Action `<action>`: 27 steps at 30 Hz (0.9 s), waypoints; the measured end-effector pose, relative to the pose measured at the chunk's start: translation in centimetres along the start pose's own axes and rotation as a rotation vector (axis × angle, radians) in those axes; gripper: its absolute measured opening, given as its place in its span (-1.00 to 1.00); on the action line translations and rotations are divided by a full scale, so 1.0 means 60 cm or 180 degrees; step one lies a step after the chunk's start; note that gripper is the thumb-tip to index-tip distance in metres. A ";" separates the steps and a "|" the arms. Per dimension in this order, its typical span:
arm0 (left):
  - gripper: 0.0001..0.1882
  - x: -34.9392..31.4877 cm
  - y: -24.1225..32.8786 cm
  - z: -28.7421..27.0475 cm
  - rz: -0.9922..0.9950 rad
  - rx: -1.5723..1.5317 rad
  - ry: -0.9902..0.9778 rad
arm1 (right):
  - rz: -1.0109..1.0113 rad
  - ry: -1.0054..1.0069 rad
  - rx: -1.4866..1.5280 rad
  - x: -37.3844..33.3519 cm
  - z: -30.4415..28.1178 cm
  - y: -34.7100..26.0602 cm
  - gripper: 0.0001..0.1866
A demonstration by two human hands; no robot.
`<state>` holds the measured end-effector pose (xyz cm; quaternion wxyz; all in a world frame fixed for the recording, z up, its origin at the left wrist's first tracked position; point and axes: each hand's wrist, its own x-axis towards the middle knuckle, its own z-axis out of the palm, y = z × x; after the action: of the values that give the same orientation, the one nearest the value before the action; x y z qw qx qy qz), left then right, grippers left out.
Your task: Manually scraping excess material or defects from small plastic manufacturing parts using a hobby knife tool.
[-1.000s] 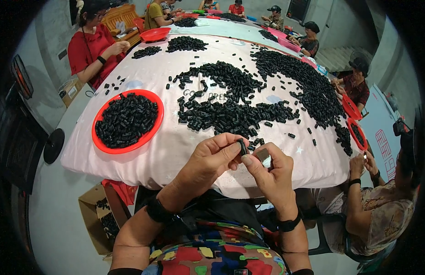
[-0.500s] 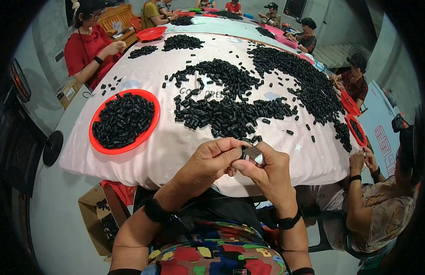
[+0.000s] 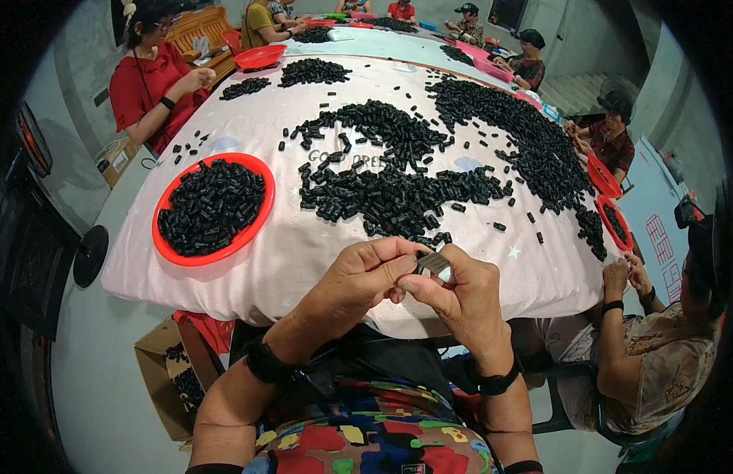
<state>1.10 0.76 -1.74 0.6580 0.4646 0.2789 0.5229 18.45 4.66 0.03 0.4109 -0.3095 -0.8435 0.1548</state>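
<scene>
Close together at the table's near edge, both my hands are closed around small parts. Between thumb and fingers, my left hand [image 3: 355, 280] pinches a small black piece [image 3: 419, 267], mostly hidden by the fingertips. A small grey metal block [image 3: 436, 264] with a ridged top and a bright side is gripped in my right hand [image 3: 469, 296]. The black piece is held against or right beside the block's left end; the exact contact is hidden. Just beyond my fingers lies a heap of similar short black cylindrical pieces [image 3: 398, 201].
A red basin [image 3: 270, 193] full of black pieces stands at left on the pink tablecloth [image 3: 303, 261]. More heaps [image 3: 532, 150] spread along the right side. Below left, an open cardboard box [image 3: 155, 387] holds black pieces. A co-worker [image 3: 659, 355] sits close at right; others line the table.
My right thumb has shifted very slightly on the metal block, and the block is tilted a little differently. Otherwise both hands keep their place and grip.
</scene>
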 end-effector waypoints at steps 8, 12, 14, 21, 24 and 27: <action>-0.75 0.000 0.003 0.003 -0.0014 -0.0003 0.0012 | 0.0041 -0.0057 -0.0058 -0.001 0.001 0.001 -0.50; -0.76 0.001 -0.001 0.000 0.0001 -0.0026 0.0027 | 0.0011 -0.0035 -0.0032 -0.002 0.005 0.003 -0.51; -0.76 0.000 -0.001 -0.001 0.0010 -0.0041 0.0059 | -0.0012 -0.0014 -0.0043 -0.002 0.004 0.002 -0.51; -0.75 0.000 0.001 0.000 -0.0014 -0.0001 0.0048 | 0.0089 -0.0039 0.0006 -0.001 0.002 0.000 -0.53; -0.75 0.000 -0.001 -0.001 -0.0003 0.0002 0.0050 | 0.0082 -0.0062 -0.0022 -0.002 0.004 -0.001 -0.54; -0.75 0.000 -0.002 -0.004 0.0019 -0.0054 0.0038 | 0.0118 -0.0124 0.0166 -0.001 0.002 -0.004 -0.60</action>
<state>0.95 0.83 -1.98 0.6587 0.4568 0.2769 0.5299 18.30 4.42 0.03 0.3993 -0.3111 -0.8411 0.1904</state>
